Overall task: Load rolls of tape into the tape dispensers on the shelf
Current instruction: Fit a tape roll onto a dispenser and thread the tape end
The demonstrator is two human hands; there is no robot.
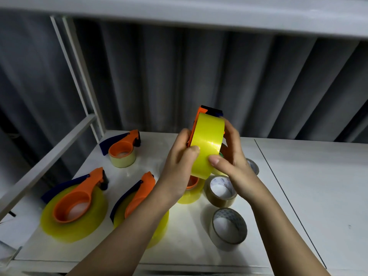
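The white shelf [298, 196] stands before a grey pleated curtain [199, 76], with a second white board overhead. On its left part lie three loaded orange tape dispensers: one on a wide yellow roll at the near left [77, 198], one beside it partly under the left forearm [139, 196], and a smaller one at the back on a pale roll [124, 148]. Raised above the shelf, between both hands, is a yellow tape roll [207, 142] seated on an orange dispenser [201, 114] with a dark tip. The left hand [179, 166] grips roll and dispenser, fingers curled round them, thumb on the tape face. The right hand [229, 156] clasps the roll's other side, thumb pressing its face. Below lie a brown roll [220, 191] and a clear roll [229, 226].
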